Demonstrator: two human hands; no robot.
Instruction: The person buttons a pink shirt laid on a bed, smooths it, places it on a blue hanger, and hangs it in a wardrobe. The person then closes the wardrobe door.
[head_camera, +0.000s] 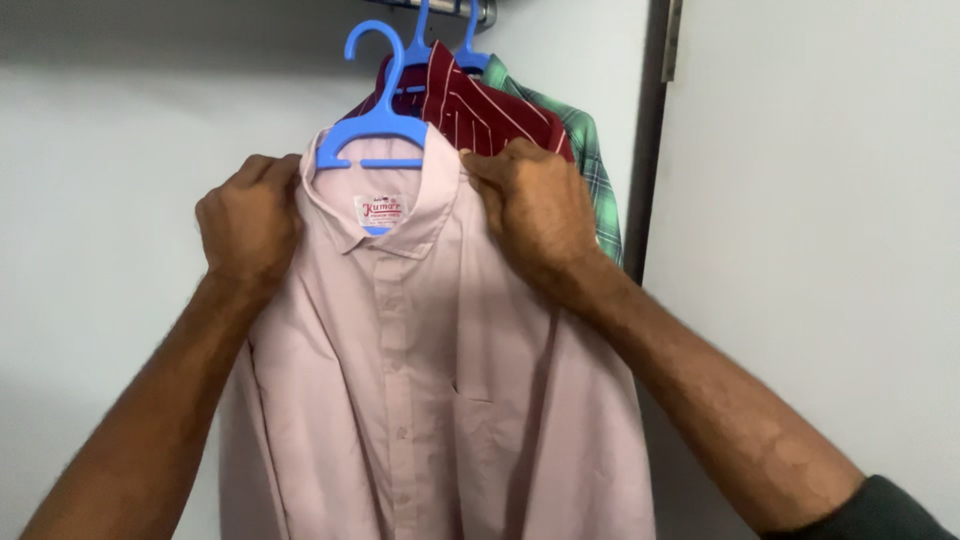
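My left hand (248, 222) and right hand (530, 208) are closed on the shoulders of a pink shirt (420, 400) — it hangs on a blue hanger (372, 125). Behind it hang a red striped shirt (480, 110) and a green checked shirt (592, 170).

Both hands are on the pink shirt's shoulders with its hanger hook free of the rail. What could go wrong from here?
1. The blue hanger hook hangs free, so the pink shirt may slide off if the left hand or right hand loosens.
2. The hook could snag the maroon striped shirt close behind.
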